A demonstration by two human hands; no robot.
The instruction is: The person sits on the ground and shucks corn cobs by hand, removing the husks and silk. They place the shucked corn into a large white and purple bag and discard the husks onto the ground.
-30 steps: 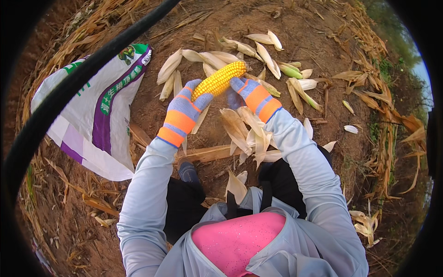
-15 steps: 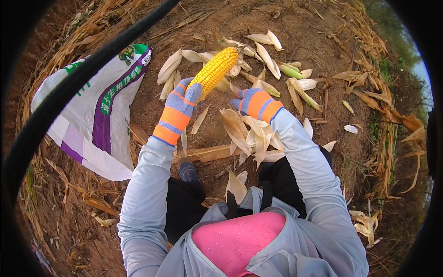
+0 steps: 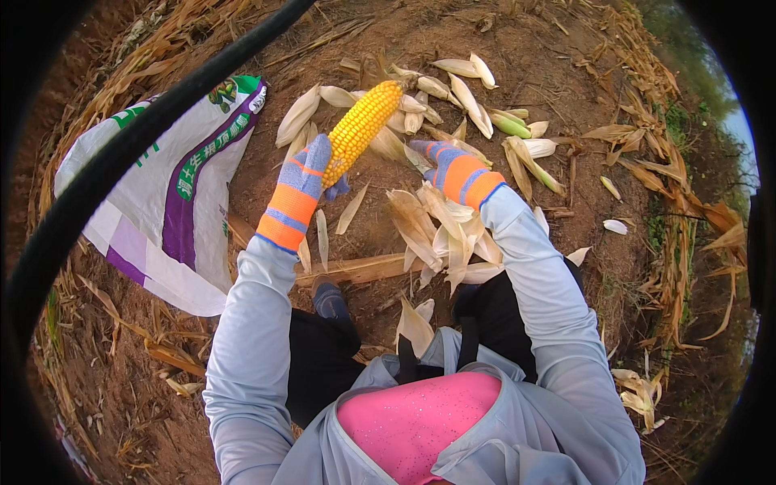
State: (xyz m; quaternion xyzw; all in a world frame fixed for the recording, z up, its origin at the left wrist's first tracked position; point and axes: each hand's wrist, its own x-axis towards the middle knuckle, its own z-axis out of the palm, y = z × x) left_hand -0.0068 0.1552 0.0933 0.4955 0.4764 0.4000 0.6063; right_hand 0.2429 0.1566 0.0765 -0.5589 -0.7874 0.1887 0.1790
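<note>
My left hand, in an orange and blue-grey knit glove, grips the lower end of a bare yellow corn cob. The ear is stripped of husk and tilts up to the right, its far tip above the scattered husks. To the right, my gloved right hand is off the cob, fingers stretched to the left with the thumb apart. Pale dry husks lie just below that hand. More husks, along with a greenish one, are spread on the soil beyond it.
A white woven sack with purple and green bands lies flat on the left. A dark strap or cable crosses the upper left of the view. Dry stalks and leaves line the right side. My shoe rests on brown soil.
My left hand has shifted slightly left with the corn cob. My right hand has moved a little right and down, and its fingers have spread.
</note>
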